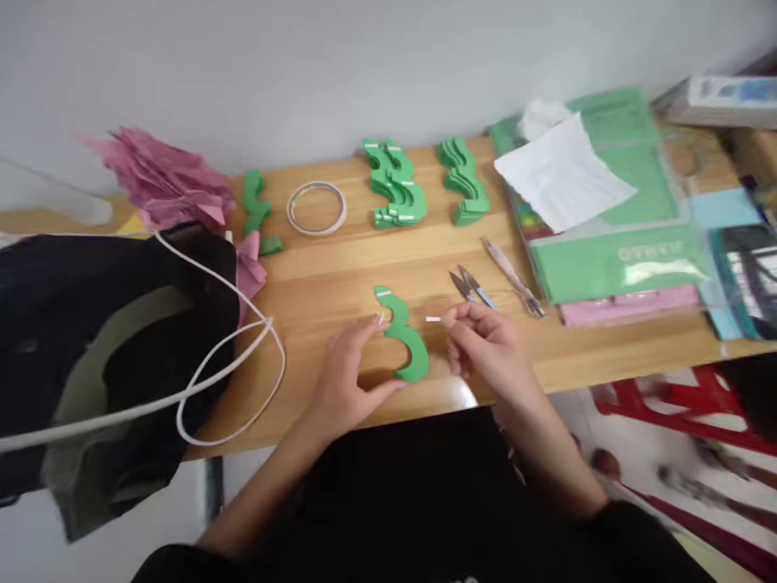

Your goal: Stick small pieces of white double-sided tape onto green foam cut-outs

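Observation:
A green cutout shaped like a 3 (401,328) lies on the wooden table (303,324) in front of me, with a white strip across its top end. My left hand (349,376) holds it from the left, fingertips at the middle notch and thumb at the lower end. A small white piece shows by the left fingertips. Just right of the cutout, my right hand (482,336) pinches a short white strip (433,319) that looks like tape, its end pointing at the cutout without touching it. Small thread snips (477,287) lie behind the right hand.
Stacked green cutouts (397,186) stand by the wall, with another stack (464,182) beside them. A tape roll (316,208), pen (513,274), green folder (613,263) and white paper (564,174) are around. Pink paper (163,178), a dark bag (121,348) and white cable (231,368) occupy the left.

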A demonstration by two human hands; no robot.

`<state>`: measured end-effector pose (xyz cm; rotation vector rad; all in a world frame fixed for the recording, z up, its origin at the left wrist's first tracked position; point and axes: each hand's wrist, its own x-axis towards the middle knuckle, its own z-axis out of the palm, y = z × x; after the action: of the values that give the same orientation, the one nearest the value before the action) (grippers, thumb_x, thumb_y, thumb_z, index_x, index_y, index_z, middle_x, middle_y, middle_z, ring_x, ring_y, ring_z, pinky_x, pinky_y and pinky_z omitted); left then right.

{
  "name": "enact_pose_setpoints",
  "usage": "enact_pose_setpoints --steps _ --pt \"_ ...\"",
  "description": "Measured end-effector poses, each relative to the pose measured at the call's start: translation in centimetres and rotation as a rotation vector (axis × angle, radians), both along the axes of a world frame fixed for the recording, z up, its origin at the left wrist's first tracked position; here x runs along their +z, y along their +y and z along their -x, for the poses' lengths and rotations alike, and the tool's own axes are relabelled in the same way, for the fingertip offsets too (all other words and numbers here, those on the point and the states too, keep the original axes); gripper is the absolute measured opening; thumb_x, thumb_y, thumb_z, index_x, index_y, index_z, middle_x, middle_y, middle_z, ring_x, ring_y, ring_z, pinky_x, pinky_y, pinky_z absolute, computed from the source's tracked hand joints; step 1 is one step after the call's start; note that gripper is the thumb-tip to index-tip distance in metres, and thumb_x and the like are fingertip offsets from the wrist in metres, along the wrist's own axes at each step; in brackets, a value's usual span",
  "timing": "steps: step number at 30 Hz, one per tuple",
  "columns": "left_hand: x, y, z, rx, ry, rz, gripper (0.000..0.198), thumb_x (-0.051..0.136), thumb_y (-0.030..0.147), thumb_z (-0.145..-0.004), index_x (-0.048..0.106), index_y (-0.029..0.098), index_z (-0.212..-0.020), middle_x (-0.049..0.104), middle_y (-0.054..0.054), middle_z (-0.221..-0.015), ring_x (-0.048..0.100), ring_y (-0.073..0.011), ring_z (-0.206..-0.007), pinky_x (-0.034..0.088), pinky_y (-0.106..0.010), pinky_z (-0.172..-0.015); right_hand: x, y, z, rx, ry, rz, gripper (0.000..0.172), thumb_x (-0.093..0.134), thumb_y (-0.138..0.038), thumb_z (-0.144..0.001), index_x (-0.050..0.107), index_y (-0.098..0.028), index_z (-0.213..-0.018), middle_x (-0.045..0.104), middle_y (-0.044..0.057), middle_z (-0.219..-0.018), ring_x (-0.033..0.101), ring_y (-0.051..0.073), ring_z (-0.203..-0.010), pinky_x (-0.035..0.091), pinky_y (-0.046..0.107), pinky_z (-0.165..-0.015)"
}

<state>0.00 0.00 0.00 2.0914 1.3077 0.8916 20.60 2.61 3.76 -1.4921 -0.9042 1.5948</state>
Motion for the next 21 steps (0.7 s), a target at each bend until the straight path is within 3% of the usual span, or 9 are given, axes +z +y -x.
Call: enact_pose_setpoints --steps 5,9,21 --pt "0.1 0.0 -0.2 -0.029 0.089 -0.022 0.066 0.073 0.031 -0.08 0.038 0.023 -0.135 0.068 -0.011 -0.118 0.062 -0.0291 -0.114 0.046 -0.051 -0.099 -0.6 0.1 1.3 0.126 -0.014 0.021 0.017 0.061 -0.035 -0.075 0.054 -0.02 -0.072 0.048 -0.009 -0.042 0.041 0.006 -0.03 0.031 0.017 -0.029" --pt "0.2 0.1 -0.4 -0.036 0.125 -0.026 0.063 0.071 0.029 -0.081 0.038 0.02 -0.134 0.068 -0.012 -0.117 0.064 -0.0277 -0.112 0.045 -0.051 -0.102 -1.3 0.0 2.3 0.208 -0.165 0.021 0.012 0.059 -0.031 -0.075 0.056 -0.02 -0.071 0.049 -0.008 -0.044 0.045 0.007 -0.031 0.035 0.017 -0.03" --pt "0.1 -0.1 -0.5 -0.047 0.177 -0.048 0.057 0.067 0.03 -0.085 0.039 0.016 -0.133 0.069 -0.012 -0.118 0.063 -0.0252 -0.114 0.045 -0.047 -0.103 -1.7 -0.1 2.5 0.239 -0.369 0.003 0.011 0.055 -0.029 -0.077 0.054 -0.02 -0.071 0.052 -0.008 -0.045 0.05 0.01 -0.03 0.038 0.019 -0.032"
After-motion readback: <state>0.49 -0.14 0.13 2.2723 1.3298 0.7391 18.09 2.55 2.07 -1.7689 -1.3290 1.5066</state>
